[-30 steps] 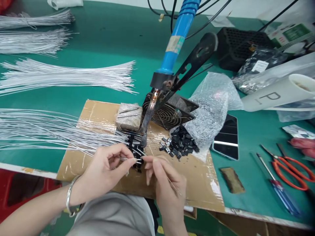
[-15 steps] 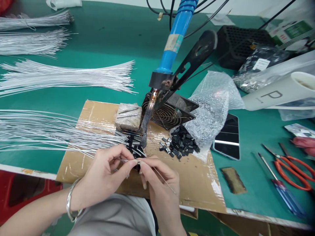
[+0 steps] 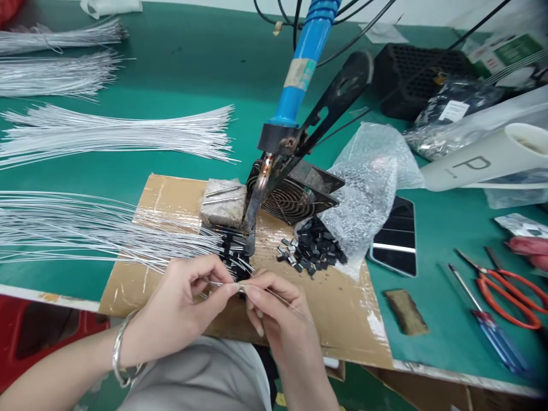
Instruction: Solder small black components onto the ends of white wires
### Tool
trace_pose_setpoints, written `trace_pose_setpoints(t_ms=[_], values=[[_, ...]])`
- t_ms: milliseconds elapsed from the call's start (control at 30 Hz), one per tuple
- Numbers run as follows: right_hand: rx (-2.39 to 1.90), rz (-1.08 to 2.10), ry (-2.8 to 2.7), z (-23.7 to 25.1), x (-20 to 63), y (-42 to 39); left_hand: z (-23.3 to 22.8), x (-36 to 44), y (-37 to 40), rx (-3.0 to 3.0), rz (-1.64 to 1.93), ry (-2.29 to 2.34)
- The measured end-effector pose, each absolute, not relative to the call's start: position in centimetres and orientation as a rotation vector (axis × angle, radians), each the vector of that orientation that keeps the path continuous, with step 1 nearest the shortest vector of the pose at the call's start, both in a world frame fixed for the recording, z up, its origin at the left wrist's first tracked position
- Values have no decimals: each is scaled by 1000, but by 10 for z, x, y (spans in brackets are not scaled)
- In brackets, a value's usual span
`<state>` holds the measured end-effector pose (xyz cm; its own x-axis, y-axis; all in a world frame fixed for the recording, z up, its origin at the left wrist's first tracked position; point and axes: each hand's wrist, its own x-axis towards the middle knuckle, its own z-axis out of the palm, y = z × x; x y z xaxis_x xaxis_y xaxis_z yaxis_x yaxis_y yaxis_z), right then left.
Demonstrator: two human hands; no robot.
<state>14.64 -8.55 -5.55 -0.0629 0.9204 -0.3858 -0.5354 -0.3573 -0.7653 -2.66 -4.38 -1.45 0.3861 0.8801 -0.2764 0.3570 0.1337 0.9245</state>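
Both of my hands meet tip to tip over the front of the cardboard, in a close pinch. My left hand (image 3: 188,302), with a silver bangle at the wrist, is closed on a thin grey wire. My right hand (image 3: 285,317) pinches a thin wire (image 3: 286,301) whose free length runs back over the fingers. Whatever sits between the fingertips is mostly covered. Just behind the hands, a bundle of grey wires (image 3: 171,242) ends at small black parts (image 3: 233,251). The hot, stained tip of a blue-handled soldering iron (image 3: 295,85) points down beside them.
A pile of small black connectors (image 3: 319,245) lies right of the iron, by a round fan grille (image 3: 286,200) and bubble wrap (image 3: 363,188). Farther right are a phone (image 3: 394,237), orange-handled scissors (image 3: 509,291) and a screwdriver (image 3: 499,337). More wire bundles (image 3: 120,134) lie left on the green mat.
My right hand has turned slightly, and the wire's free end beyond it has swung up and to the right. My left hand stays nearly in place, still pinching.
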Motion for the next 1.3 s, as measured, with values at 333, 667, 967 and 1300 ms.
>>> trace_pose_setpoints(t_ms=[333,667,967,1300], values=[[-1051,1646,-488,-57,141,-90,-20,-27,-45,1392,585,1220],[-1026,1642,-439,-58,137,-89,-21,-26,-50,1419,638,1219],[-1069,1574,-361,-52,130,-85,-25,-20,-54,1694,798,1293],[-1143,1433,-606,-58,136,-91,-23,-21,-53,1470,724,1230]])
